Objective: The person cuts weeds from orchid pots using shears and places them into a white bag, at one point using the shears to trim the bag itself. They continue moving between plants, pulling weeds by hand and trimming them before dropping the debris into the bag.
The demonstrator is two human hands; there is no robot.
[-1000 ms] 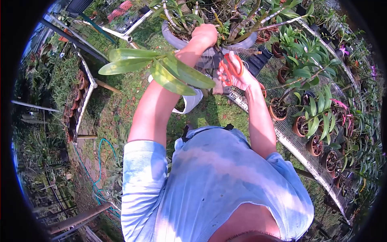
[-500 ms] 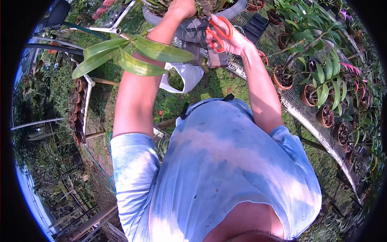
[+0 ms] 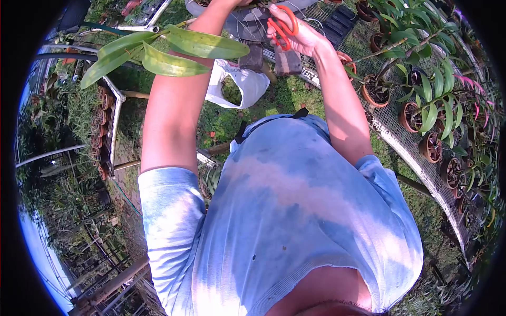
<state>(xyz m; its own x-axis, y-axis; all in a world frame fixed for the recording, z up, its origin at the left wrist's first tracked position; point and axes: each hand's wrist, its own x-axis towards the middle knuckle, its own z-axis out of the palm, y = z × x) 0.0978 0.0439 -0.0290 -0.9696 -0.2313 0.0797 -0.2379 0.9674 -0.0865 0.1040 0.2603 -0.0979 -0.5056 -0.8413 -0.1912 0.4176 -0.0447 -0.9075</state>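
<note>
My right hand (image 3: 307, 40) is closed around the orange handles of a pair of scissors (image 3: 293, 21). Their blades are hard to make out near the top edge. My left hand (image 3: 234, 2) is mostly cut off by the top of the picture, at the plant in a large grey pot (image 3: 243, 31), and its fingers do not show. Thin pale roots hang over the pot's near side. Across my left forearm lie the long green leaves (image 3: 205, 43) of a plant.
Two bricks (image 3: 288, 63) sit below the grey pot, beside a white bag (image 3: 254, 87) on the grass. On the right, several potted plants (image 3: 375, 92) line a wire-mesh bench (image 3: 390, 129). A white pipe frame (image 3: 117, 97) stands left.
The view has shifted, so the pot and both hands sit higher in the picture. My left hand has mostly gone past the top edge. The scissors stay in my right hand.
</note>
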